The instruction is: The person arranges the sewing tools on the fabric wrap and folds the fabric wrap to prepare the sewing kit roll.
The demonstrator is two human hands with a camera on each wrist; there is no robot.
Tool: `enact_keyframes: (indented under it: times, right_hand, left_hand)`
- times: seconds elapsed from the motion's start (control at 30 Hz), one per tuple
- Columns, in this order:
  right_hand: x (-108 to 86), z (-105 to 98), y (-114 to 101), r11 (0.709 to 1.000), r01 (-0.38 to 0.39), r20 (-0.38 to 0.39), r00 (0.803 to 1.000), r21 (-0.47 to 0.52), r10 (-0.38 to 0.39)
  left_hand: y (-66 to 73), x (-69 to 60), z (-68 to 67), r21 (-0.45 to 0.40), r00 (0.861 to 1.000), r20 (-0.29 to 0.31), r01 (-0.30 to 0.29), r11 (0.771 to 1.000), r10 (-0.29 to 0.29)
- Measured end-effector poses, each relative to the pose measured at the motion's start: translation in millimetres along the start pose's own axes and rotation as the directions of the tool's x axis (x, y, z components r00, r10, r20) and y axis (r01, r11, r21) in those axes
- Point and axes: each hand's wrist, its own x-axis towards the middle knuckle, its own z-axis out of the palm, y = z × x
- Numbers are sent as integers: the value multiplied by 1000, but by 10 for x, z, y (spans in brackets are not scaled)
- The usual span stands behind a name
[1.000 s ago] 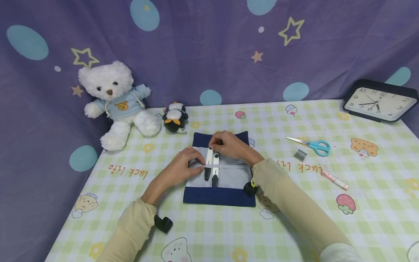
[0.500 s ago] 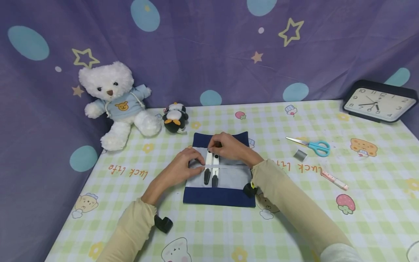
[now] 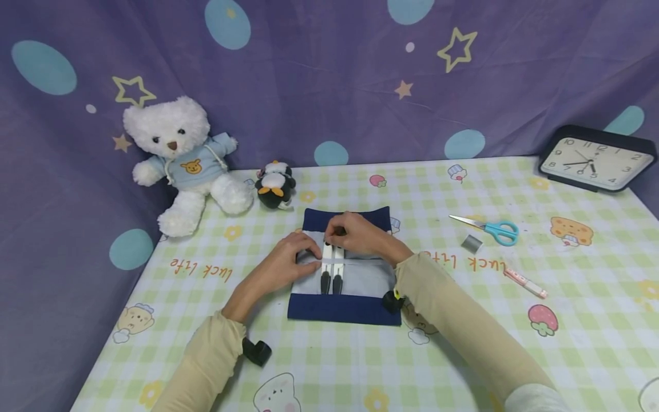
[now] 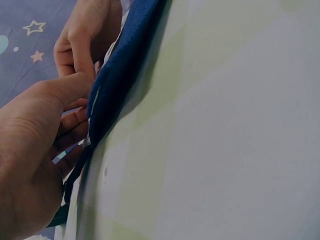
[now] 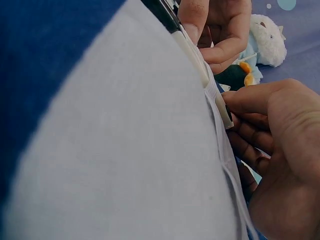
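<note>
A navy and grey cloth organizer lies spread on the table, with a pale elastic band across its grey middle. Two slim white tools with black ends, of a kind I cannot tell, lie side by side under the band: the left white tool and the right white tool. My right hand pinches the far end of the left one. Thumb and fingers of my left hand pinch the band beside that tool. In the right wrist view, the white tool shows at the right fingertips.
Blue-handled scissors, a small grey block and a pinkish-white pen-like stick lie to the right. A teddy bear and penguin toy sit back left. A clock stands back right.
The left white tool has slid toward me under the band, its black end now level with the other's. My right hand has come slightly nearer with it; the left hand stays put.
</note>
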Motion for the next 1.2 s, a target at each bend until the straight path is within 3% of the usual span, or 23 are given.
enact_keyframes:
  times: [0.5, 0.8, 1.2]
  right_hand:
    - [2, 12, -12, 999, 8, -23, 1000, -31, -9]
    - [-33, -26, -54, 1000, -1, -47, 999, 20, 2]
    - [-158, -193, -58, 1000, 12, -138, 990, -15, -14]
  left_hand:
    - [25, 2, -6, 0, 1000, -2, -3, 1000, 3]
    - [21, 1, -1, 25, 999, 6, 34, 999, -34]
    - [35, 5, 1, 52, 998, 14, 63, 997, -64]
